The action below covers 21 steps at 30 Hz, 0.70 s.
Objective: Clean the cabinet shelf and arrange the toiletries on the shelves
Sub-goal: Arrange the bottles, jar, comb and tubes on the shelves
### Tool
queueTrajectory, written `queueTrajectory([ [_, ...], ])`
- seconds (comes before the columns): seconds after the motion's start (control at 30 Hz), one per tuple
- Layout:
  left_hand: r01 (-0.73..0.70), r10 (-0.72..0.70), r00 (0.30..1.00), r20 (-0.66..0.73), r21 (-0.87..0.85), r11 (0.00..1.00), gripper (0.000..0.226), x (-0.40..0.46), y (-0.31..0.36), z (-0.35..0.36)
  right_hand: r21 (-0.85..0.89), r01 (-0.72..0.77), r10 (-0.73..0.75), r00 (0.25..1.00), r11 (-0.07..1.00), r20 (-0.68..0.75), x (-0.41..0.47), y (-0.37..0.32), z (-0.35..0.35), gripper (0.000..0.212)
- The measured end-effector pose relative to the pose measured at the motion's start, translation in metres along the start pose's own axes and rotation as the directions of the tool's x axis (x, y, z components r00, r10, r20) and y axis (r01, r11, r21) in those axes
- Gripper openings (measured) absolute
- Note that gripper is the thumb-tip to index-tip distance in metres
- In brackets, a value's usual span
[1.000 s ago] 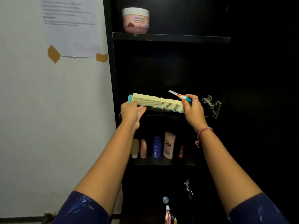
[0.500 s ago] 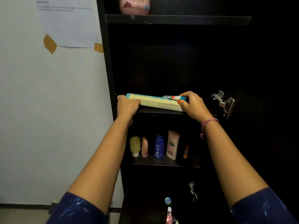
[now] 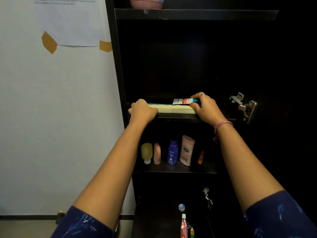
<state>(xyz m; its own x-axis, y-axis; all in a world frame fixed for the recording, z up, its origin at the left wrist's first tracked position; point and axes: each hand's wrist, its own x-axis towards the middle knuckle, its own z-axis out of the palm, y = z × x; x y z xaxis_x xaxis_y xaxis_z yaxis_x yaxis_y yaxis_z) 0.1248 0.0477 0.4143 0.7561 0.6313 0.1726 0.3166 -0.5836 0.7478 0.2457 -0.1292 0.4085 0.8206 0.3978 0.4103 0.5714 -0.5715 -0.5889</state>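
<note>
A tall black cabinet (image 3: 118, 69) is seen open against a pale wall, with a sheet of paper (image 3: 72, 23) taped up just left of it by two brown tape patches. The middle shelf (image 3: 180, 119) works as the landmark here. Right on its front edge a long cream comb (image 3: 175, 109) with a teal spine is lying flat, teeth pointed out toward the camera. Its left end is gripped by the left hand (image 3: 143, 112), fingers curled over it at the shelf's left corner. Its right end is held by the right hand (image 3: 206, 108), and a small tube (image 3: 186, 101) in white, red and blue is pinched by the same hand's fingers, just behind the comb. A ring and a pink wristband (image 3: 223, 125) can be made out on that hand.

One shelf below, five toiletries are lined up upright: a yellowish squeeze bottle (image 3: 146, 152), a pink tube (image 3: 157, 155), a blue lotion bottle (image 3: 172, 152), a peach lotion bottle (image 3: 187, 150) and a small orange stick (image 3: 201, 157). One shelf above, only the bottom of a pink jar (image 3: 146, 3) is caught. Way below, a round tin (image 3: 181, 207) and a pink tube with a white cap (image 3: 183, 225) are lying in the dark. A metal hinge (image 3: 243, 106) is mounted just right of the middle shelf.
</note>
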Motion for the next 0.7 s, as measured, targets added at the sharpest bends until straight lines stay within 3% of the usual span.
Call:
queueTrajectory([
  [0.27,-0.106,0.103,0.994,-0.044,-0.056,0.993,0.060,-0.016,0.000,0.004,0.161,0.018,0.010,0.985,0.987,-0.171,-0.014,-0.002,-0.003,0.030],
  [0.43,-0.175,0.172,0.983,-0.058,-0.053,0.983,0.063,-0.024,0.000,0.006,0.121,0.195,-0.167,0.964,0.973,-0.209,-0.026,-0.033,-0.022,0.029],
  [0.57,-0.236,0.232,0.971,-0.049,-0.094,0.967,0.059,-0.028,0.004,0.003,0.075,0.411,-0.369,0.874,0.909,-0.316,-0.031,-0.083,-0.059,0.028],
  [0.7,-0.270,0.266,0.962,-0.057,-0.102,0.957,0.056,-0.027,0.014,-0.010,0.019,0.531,-0.457,0.747,0.847,-0.483,-0.015,-0.123,-0.098,0.028],
])
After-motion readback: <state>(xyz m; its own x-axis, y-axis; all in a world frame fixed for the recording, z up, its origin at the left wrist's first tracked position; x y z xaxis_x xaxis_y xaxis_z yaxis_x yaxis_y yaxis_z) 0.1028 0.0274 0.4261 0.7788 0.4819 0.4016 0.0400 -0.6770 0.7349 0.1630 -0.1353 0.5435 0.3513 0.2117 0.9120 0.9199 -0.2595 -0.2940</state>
